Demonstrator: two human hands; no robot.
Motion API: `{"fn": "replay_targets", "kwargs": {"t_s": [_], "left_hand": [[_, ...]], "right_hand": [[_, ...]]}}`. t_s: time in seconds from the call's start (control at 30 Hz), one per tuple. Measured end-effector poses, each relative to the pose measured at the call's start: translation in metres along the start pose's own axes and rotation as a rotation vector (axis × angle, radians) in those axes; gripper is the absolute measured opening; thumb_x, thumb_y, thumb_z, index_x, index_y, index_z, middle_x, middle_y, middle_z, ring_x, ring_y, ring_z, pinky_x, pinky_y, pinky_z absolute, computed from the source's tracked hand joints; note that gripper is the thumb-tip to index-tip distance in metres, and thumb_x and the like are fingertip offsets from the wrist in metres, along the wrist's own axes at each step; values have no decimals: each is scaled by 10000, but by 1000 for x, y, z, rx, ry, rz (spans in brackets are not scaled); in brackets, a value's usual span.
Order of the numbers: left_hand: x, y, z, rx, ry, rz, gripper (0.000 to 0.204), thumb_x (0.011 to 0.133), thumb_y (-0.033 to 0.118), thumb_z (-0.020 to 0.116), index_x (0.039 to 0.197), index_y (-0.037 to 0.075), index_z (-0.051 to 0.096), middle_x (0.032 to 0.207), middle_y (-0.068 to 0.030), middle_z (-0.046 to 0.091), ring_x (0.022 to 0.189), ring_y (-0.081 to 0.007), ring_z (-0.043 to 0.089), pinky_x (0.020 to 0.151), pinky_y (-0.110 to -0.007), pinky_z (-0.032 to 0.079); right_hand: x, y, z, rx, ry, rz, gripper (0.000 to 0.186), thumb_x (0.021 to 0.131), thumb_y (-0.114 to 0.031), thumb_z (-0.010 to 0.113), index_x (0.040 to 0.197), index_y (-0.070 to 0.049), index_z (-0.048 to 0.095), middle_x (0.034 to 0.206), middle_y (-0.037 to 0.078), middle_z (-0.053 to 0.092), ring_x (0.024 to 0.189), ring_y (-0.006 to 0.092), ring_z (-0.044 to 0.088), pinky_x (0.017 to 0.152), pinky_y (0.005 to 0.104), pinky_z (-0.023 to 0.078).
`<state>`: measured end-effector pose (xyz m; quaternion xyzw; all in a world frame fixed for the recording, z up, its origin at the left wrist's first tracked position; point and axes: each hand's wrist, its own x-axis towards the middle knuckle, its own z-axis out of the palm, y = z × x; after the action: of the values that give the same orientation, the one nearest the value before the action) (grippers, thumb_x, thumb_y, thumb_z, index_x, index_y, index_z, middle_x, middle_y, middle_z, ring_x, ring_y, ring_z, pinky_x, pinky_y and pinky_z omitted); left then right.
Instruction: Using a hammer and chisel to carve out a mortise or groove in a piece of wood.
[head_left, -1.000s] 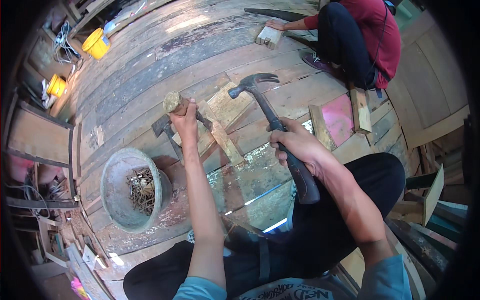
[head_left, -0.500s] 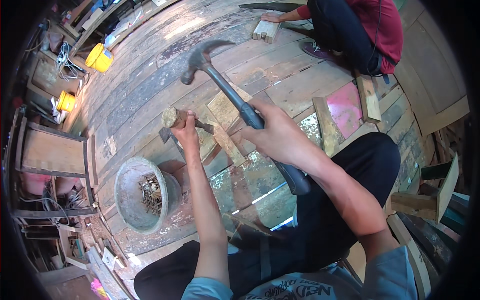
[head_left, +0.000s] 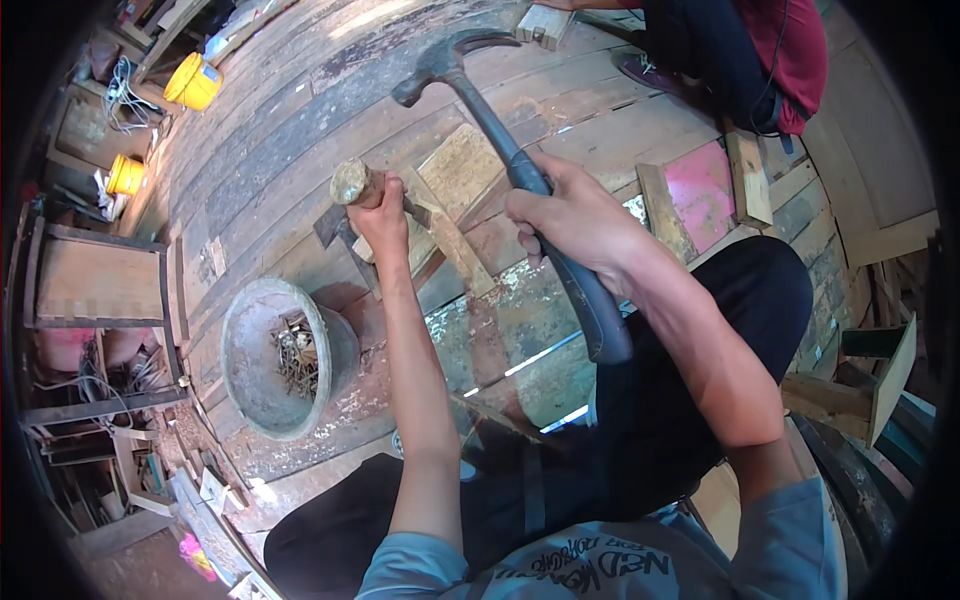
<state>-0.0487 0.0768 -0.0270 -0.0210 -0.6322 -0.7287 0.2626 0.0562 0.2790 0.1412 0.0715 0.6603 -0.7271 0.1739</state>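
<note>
My left hand (head_left: pixel 383 212) is wrapped round the thick wooden handle of a chisel (head_left: pixel 352 183), whose round butt end points up and left. Its dark blade shows past my fingers, over pale wooden blocks (head_left: pixel 447 225) on the floor; whether the edge touches wood I cannot tell. In my right hand (head_left: pixel 575 215) is a claw hammer (head_left: pixel 475 110) with a dark shaft, gripped mid-handle and raised, its head up and to the left, apart from the chisel. A dark flat metal piece (head_left: pixel 335 226) lies beside the blocks, partly hidden by my left hand.
A grey bucket (head_left: pixel 232 345) with wood scraps stands left of my left forearm. Across the plank floor, a person in red (head_left: pixel 795 60) crouches by a notched wooden block (head_left: pixel 543 25). Yellow buckets (head_left: pixel 194 82) stand far left; timber pieces (head_left: pixel 835 398) lie at right.
The hammer and my right hand have shifted right, and the hammer stands a little higher. My left hand still holds the chisel over the blocks. The view has tilted slightly downward.
</note>
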Motion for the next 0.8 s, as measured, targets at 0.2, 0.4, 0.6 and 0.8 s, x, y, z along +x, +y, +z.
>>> {"fn": "replay_targets", "kwargs": {"t_s": [0.2, 0.4, 0.6, 0.8], "left_hand": [[0, -3, -1, -25, 34, -13, 101, 768, 59, 664, 773, 13, 575, 687, -28, 585, 601, -99, 563, 568, -236, 453], [-2, 3, -3, 19, 35, -17, 106, 764, 61, 668, 741, 10, 578, 671, -18, 575, 590, -85, 541, 553, -231, 435], [-6, 11, 9, 39, 72, 20, 104, 768, 51, 659, 759, 10, 564, 660, -13, 567, 582, -73, 529, 544, -216, 421], [-2, 5, -1, 9, 14, 14, 97, 767, 40, 640, 781, 13, 548, 654, -11, 566, 576, -69, 531, 536, -210, 415]], "right_hand": [[-7, -5, 1, -599, -3, -80, 117, 839, -80, 499, 911, 10, 480, 590, 37, 437, 481, 111, 476, 428, 282, 392], [-13, -14, 28, -775, 36, -224, 197, 803, -161, 565, 830, 23, 501, 706, 224, 555, 687, 386, 565, 645, 440, 429], [-11, -5, 25, -754, 6, -285, 167, 795, -147, 560, 842, 4, 506, 704, 216, 550, 708, 390, 562, 651, 454, 418], [-8, 3, 25, -755, -9, -227, 156, 789, -134, 559, 867, -6, 517, 706, 210, 552, 723, 386, 565, 655, 450, 422]]}}
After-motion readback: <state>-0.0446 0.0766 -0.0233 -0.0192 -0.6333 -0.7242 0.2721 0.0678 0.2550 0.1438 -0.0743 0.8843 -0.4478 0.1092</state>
